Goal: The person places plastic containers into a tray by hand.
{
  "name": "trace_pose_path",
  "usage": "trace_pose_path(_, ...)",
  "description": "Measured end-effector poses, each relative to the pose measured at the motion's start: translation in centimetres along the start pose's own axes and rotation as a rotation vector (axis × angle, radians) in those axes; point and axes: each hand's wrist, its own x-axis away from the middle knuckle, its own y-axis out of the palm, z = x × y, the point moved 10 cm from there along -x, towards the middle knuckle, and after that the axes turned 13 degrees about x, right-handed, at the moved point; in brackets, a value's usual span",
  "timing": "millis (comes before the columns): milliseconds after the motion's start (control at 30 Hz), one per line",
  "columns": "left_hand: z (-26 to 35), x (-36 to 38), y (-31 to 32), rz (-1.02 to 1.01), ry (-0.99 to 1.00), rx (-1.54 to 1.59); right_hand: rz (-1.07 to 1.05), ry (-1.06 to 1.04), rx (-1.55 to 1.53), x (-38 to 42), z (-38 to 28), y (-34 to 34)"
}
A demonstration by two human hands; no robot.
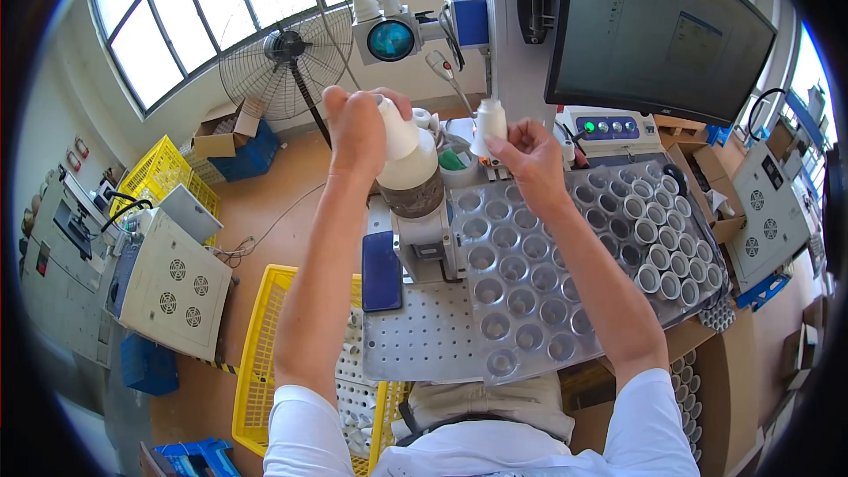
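Note:
My left hand (pixel 358 128) is wrapped round a white cup-shaped part (pixel 399 136), which it holds at the top of a wide white and dark-banded cylinder (pixel 413 181) on a metal stand. Its fingertips are partly hidden behind that part. To the right, my right hand (pixel 533 159) pinches a second white part (pixel 490 124), upright and stepped, narrower at the top, between thumb and fingers. Below my right forearm lies a clear plastic tray (pixel 495 362) with round pockets; its right side carries several white cups (pixel 658 234) standing mouth up.
A perforated metal plate (pixel 424 336) with a dark blue pad (pixel 382 271) lies in front of the stand. Above hang a lens head (pixel 389 40) and a monitor (pixel 658 35). At lower left stands a yellow crate (pixel 256 371) of white parts; a fan (pixel 284 49) stands behind.

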Motion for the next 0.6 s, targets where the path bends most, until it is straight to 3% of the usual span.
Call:
trace_pose_path(67, 2.5, 1.3, -0.7, -0.045, 0.052, 0.029, -0.013, -0.064, -0.076, -0.9, -4.1, 2.3)
trace_pose_path(167, 6.0, 5.4, -5.6, 0.022, 0.321, -0.152, -0.098, -0.155, -0.127, -1.1, -6.9, 6.5)
trace_pose_path(233, 5.7, 8.4, -9.5, 0.145, 0.356, -0.305, -0.140, -0.315, 0.127, -0.6, -7.8, 8.9)
trace_pose_path(333, 0.2, 12.1, -18.9, 0.352, 0.259, -0.370, -0.123, -0.339, 0.261, 0.6, -7.4, 10.0)
trace_pose_path(433, -6.7, 15.9, -29.4, 0.470, 0.047, -0.549, -0.079, -0.354, 0.151, 1.4, -6.5, 8.7)
trace_pose_path(500, -13.6, 18.2, -38.9, 0.436, 0.035, -0.612, -0.047, -0.363, 0.131, 2.4, -5.7, 5.4)
trace_pose_path(533, -13.7, 19.4, -39.7, 0.394, 0.074, -0.915, -0.039, -0.346, 0.217, 2.8, -4.6, 3.6)
trace_pose_path(567, -14.4, 20.0, -40.8, 0.304, 0.190, -1.020, -0.024, -0.291, 0.320, 3.1, -3.1, 1.4)
trace_pose_path(600, -17.5, 22.0, -46.9, 0.618, -0.015, -0.508, -0.024, -0.242, 0.406, 3.2, -1.7, -0.5)
